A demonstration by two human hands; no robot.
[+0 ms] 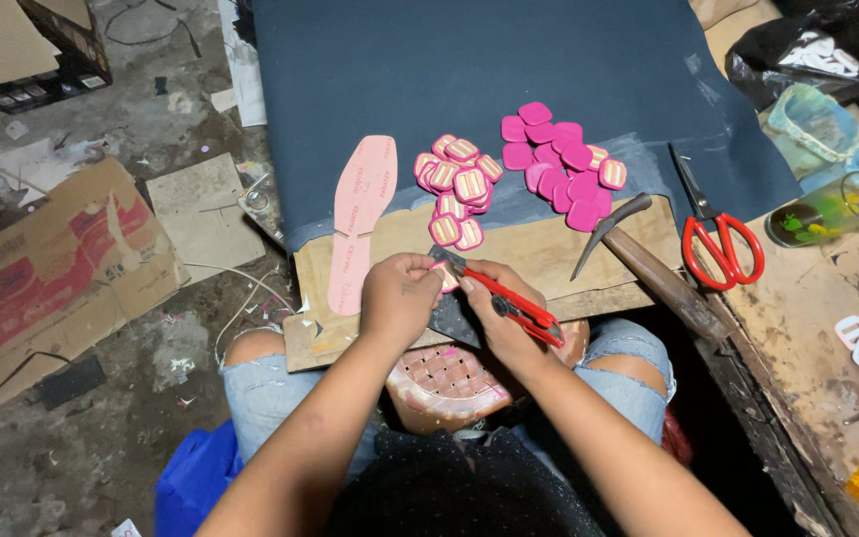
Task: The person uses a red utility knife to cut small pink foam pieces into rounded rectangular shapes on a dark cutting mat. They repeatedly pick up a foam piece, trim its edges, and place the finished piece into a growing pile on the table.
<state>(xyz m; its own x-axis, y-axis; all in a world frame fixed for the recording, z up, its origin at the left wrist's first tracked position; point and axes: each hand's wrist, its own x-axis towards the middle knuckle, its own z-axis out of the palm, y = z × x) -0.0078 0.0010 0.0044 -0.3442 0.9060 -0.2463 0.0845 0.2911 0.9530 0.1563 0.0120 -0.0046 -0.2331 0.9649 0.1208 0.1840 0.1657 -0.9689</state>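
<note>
We take the wooden board (pixel 509 254) on our lap as the reference point.

Hands. Our left hand (pixel 400 296) sits at the near edge of the board, fingers curled narrowly around a small pink patch (pixel 443 277), pinched between thumb and fingertips. Our right hand (pixel 504 316) lies just beside it, touching it at the fingertips, and is closed around a red-handled utility knife (pixel 514 303). The knife blade points toward the patch; whether the blade touches the patch we cannot tell.

Stock on the board. Beyond our hands, near the board's far edge, lies a heap of pink patches with cream stripes (pixel 457 187). Beside that heap, further to the right, lies a second heap of plain magenta patches (pixel 561 159), resting mostly on the dark blue sheet (pixel 469 70) that covers the board's far side. At the left end of the board lies a pink shoe insole (pixel 358 214), running lengthwise from the sheet toward us.

Tools. A hammer (pixel 648 264) lies across the right end of the board. Red-handled scissors (pixel 713 234) lie just off the board's right end.
</note>
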